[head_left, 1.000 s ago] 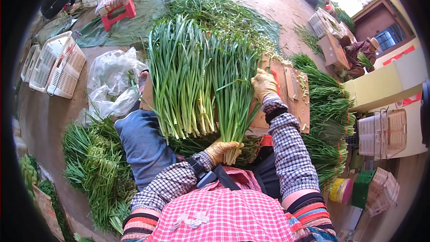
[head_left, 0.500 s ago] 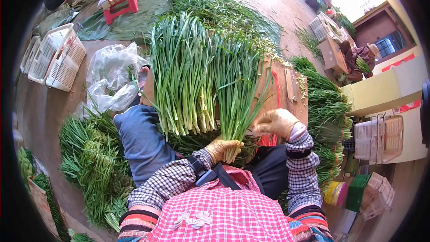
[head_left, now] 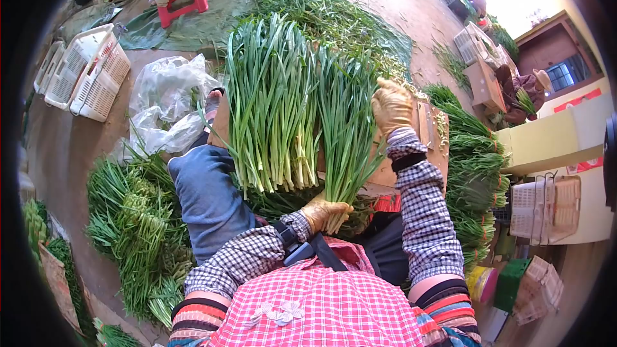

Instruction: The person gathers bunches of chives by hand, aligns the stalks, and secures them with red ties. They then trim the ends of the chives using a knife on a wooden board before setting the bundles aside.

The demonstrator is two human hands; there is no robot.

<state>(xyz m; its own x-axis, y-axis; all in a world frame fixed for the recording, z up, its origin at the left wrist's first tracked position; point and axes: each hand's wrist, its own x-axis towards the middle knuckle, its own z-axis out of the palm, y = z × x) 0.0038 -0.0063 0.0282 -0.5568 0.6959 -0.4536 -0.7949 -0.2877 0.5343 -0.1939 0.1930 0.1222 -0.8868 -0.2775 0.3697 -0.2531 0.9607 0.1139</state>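
My left hand [head_left: 322,213], in a tan glove, is wrapped round the pale stem ends of a bunch of green stalks [head_left: 347,135]. The bunch fans away from me over a brown board [head_left: 384,170]. A wider pile of green stalks [head_left: 273,103] lies to its left, pale ends toward me. My right hand [head_left: 392,108], also gloved, is raised at the right side of the leaves with its fingers curled in; what they hold, if anything, is too small to make out. A bit of red [head_left: 387,204] shows near the board's front edge.
Tied green bundles [head_left: 472,167] line the right side. More greens [head_left: 138,218] lie at the left, below a plastic bag [head_left: 170,90] and white crates [head_left: 96,77]. A red stool [head_left: 183,6] stands at the back left. Another person [head_left: 524,93] sits at the right.
My right hand has moved away from me, from near the board's front edge up beside the leaves. My left hand has kept its grip on the bunch. The view has shifted slightly.
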